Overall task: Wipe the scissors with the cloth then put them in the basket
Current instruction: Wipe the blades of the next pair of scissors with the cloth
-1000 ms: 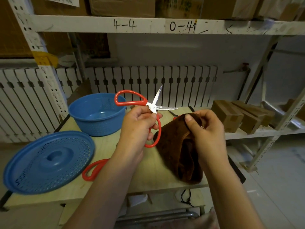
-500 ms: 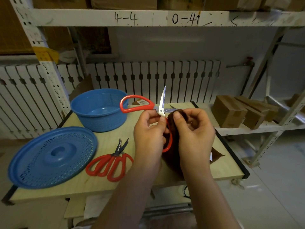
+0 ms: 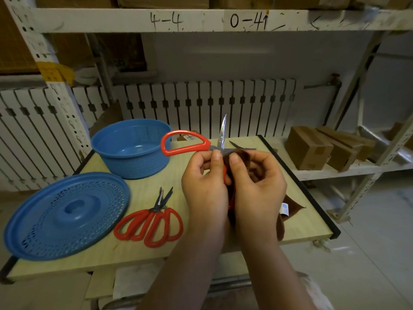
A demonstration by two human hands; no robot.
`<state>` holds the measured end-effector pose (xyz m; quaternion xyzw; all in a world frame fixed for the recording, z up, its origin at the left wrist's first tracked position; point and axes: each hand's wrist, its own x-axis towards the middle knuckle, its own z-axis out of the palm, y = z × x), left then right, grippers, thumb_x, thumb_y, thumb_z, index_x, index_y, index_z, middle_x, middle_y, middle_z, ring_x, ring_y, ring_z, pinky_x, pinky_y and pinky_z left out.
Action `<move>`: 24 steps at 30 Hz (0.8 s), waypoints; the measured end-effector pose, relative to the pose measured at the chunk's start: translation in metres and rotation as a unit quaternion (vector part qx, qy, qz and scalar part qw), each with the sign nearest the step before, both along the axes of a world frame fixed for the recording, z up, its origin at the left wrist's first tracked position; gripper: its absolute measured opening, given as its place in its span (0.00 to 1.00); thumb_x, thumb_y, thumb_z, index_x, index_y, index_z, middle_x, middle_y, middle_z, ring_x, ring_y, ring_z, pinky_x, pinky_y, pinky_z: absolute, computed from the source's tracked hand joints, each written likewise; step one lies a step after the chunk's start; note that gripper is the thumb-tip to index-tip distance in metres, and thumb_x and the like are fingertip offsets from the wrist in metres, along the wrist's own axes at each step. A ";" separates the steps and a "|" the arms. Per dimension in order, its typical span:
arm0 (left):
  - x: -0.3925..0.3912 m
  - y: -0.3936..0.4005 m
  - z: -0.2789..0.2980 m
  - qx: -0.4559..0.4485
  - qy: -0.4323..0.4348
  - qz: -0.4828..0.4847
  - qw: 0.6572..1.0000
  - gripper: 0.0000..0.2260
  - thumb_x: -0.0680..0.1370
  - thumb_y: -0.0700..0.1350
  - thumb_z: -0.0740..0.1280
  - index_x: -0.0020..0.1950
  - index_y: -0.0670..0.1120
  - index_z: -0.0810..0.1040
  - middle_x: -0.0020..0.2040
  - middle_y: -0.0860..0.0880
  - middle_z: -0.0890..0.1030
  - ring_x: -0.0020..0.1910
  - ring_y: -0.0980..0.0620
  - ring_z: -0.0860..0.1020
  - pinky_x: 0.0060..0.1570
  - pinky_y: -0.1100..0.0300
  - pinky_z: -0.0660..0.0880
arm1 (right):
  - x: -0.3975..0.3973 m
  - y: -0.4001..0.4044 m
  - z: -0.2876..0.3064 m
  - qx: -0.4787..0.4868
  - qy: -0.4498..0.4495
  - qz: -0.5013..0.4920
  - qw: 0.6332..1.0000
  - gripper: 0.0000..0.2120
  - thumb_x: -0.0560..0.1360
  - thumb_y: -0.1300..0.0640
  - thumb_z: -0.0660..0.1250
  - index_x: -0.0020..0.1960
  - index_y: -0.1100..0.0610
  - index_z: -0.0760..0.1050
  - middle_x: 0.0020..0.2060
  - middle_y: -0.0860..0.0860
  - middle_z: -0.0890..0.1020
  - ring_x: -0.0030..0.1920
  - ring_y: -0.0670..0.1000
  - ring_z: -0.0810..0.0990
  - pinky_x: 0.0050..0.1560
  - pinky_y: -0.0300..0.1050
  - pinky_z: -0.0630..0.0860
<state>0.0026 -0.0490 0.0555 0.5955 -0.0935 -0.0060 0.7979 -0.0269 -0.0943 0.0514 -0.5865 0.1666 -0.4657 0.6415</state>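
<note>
Above the table (image 3: pixel 290 229), opened red-handled scissors (image 3: pixel 186 143) are pinched at the pivot by the left hand (image 3: pixel 204 186), one blade pointing up just beyond its fingers (image 3: pixel 216 158). The brown cloth (image 3: pixel 245 163) is gripped by the right hand (image 3: pixel 257 189) against the other blade. Left of the fingers, the blue basket (image 3: pixel 131 148) is seen, with a second pair of scissors (image 3: pixel 154 220) nearer.

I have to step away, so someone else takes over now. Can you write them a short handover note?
Left hand grips the open scissors near the pivot, one blade pointing up.
Right hand holds the brown cloth round the other blade.
Two more red scissors lie on the table, not yet wiped as far as can be told.
The blue basket holds no scissors; its lid lies beside it.
Left: finish wiping, put the scissors in the basket.
</note>
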 end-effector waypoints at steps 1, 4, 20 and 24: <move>0.000 0.000 0.001 -0.003 0.001 0.002 1.000 0.08 0.81 0.44 0.63 0.45 0.46 0.79 0.28 0.50 0.73 0.25 0.56 0.69 0.24 0.64 0.67 | -0.001 0.000 0.001 0.025 -0.009 0.009 1.000 0.05 0.73 0.63 0.72 0.46 0.57 0.78 0.37 0.53 0.83 0.36 0.46 0.82 0.36 0.36 0.78; -0.001 -0.002 0.001 -0.012 0.011 0.010 1.000 0.08 0.81 0.44 0.63 0.44 0.47 0.79 0.28 0.50 0.73 0.26 0.56 0.69 0.26 0.64 0.67 | -0.003 -0.002 0.004 0.108 -0.013 0.063 0.992 0.06 0.72 0.65 0.72 0.48 0.62 0.78 0.37 0.57 0.84 0.36 0.51 0.82 0.40 0.42 0.81; -0.004 -0.003 0.000 -0.026 0.001 0.024 0.999 0.08 0.81 0.40 0.62 0.44 0.43 0.78 0.29 0.47 0.72 0.24 0.58 0.68 0.22 0.68 0.66 | 0.006 -0.004 0.008 0.306 -0.015 0.204 0.930 0.08 0.72 0.64 0.72 0.49 0.63 0.77 0.26 0.53 0.75 0.27 0.50 0.75 0.42 0.50 0.80; -0.003 -0.002 -0.002 -0.015 -0.007 0.033 0.999 0.07 0.81 0.41 0.62 0.45 0.44 0.78 0.28 0.48 0.72 0.24 0.58 0.68 0.22 0.68 0.65 | 0.006 -0.007 0.010 0.315 0.003 0.221 0.923 0.12 0.72 0.65 0.72 0.54 0.67 0.77 0.27 0.55 0.75 0.28 0.50 0.75 0.41 0.48 0.81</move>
